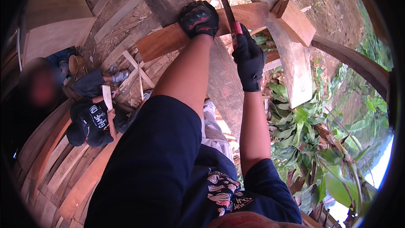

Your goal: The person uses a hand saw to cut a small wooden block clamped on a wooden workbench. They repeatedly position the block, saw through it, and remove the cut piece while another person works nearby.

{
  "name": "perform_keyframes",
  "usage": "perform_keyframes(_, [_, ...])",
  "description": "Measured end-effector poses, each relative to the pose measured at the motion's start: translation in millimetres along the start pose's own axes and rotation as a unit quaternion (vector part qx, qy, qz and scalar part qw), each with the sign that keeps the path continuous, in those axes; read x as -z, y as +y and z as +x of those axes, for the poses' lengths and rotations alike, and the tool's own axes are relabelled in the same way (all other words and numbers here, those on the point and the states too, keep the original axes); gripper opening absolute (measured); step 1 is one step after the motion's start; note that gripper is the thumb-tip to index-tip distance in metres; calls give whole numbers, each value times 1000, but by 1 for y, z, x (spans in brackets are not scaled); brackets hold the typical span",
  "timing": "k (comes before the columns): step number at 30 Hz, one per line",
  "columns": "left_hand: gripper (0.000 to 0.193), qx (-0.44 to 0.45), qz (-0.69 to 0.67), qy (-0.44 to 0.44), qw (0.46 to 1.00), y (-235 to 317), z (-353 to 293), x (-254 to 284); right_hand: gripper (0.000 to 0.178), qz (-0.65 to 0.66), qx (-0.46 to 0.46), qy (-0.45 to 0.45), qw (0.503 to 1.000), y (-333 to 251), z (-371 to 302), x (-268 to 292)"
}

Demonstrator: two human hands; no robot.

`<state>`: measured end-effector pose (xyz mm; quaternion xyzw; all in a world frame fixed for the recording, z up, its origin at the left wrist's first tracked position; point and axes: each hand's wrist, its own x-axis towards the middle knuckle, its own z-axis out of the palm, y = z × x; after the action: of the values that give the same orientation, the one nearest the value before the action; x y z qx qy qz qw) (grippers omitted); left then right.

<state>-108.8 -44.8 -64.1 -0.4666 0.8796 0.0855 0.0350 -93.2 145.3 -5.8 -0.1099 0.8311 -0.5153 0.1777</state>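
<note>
My left hand (199, 19), in a black glove with red marks, is closed over a curved reddish wooden piece (158, 44) and presses on it. My right hand (249, 61), also gloved in black, grips the red handle (237, 28) of a hand saw. The saw's long dark blade (225, 2) points away from me and crosses the wooden piece to the right of my left hand. Its teeth are too small to make out. Beneath the piece lies a wide weathered plank (225, 76).
A wooden block (295, 22) rests on a pale board (295, 71) at the right. Green leafy plants (295, 122) grow below it. At the left, a seated person (90, 120) holds a small wooden piece (107, 96). Another person (40, 88) is behind. Curved timbers (69, 164) lie lower left.
</note>
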Motion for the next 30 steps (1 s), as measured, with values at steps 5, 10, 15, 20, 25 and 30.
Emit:
perform_keyframes(5, [45,-2,23,-10,1000,3,0,3,44,-42,4,2,999,0,-2,0])
perform_keyframes(10, [43,-14,26,-16,999,0,-1,4,45,-50,-6,-3,999,-2,-9,3])
perform_keyframes(15, [40,-13,28,31,999,0,-2,1,44,-43,-60,-20,997,-7,-23,13])
perform_keyframes(20, [38,-17,15,-16,1000,2,-2,10,43,-65,-55,-30,996,4,-37,20])
perform_keyframes(25, [40,-12,27,1,1000,3,-1,7,44,-31,-105,-29,994,6,-58,28])
perform_keyframes(30, [42,-4,41,15,999,0,1,-5,44,-79,-123,-49,988,-9,-73,41])
